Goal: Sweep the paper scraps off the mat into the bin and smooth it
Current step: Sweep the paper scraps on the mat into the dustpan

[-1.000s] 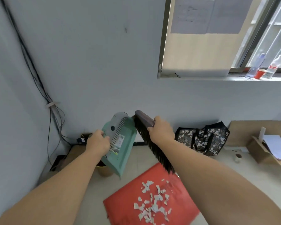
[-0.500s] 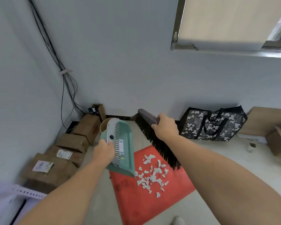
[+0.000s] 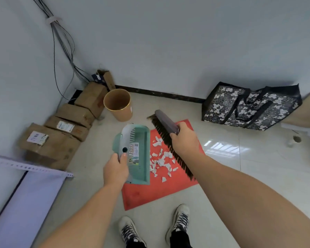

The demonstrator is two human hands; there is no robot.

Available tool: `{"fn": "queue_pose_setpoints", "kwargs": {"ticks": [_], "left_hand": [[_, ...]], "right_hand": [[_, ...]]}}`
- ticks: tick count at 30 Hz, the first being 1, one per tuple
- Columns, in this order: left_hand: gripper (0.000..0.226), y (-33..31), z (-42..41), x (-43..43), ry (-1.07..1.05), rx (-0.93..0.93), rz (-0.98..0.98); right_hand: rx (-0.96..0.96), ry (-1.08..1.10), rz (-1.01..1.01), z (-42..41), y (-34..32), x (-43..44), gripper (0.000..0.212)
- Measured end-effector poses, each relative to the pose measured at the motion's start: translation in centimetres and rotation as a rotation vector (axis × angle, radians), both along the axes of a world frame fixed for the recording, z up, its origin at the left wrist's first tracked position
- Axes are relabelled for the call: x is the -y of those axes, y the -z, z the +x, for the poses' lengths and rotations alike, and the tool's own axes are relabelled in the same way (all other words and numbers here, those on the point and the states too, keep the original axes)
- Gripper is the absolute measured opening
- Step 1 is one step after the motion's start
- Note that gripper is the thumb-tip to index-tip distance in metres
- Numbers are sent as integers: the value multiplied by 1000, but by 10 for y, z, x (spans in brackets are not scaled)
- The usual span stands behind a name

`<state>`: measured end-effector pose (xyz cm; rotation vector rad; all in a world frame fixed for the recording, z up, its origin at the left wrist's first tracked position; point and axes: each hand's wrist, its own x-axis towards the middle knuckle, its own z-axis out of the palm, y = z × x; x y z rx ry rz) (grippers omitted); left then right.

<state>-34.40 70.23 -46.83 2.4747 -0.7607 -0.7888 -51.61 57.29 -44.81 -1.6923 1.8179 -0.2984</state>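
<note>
A red mat lies on the tiled floor with several white paper scraps scattered on its middle. My left hand grips the handle of a green dustpan, held over the mat's left edge beside the scraps. My right hand holds a dark brush with its bristles along the right side of the scraps, above the mat. A tan round bin stands open beyond the dustpan, near the wall.
Cardboard boxes line the left wall, with cables running down the corner. A black patterned bag leans at the back right. A pale panel lies at the lower left. My shoes stand just before the mat.
My view has tilted down from the wall to the floor. Both hands have come down with the dustpan and brush, now flanking the scraps on the mat.
</note>
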Motion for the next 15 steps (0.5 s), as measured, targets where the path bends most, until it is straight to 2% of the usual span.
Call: {"fn": "queue_pose_setpoints", "kwargs": {"ticks": [6, 10, 15], "left_hand": [[35, 48, 3, 3, -7, -36, 69], [14, 86, 3, 8, -44, -32, 78], [21, 152, 9, 9, -91, -41, 133]], "right_hand": [[37, 47, 64, -12, 58, -7, 15], [81, 102, 45, -18, 102, -10, 21], [91, 135, 97, -15, 166, -13, 28]]}}
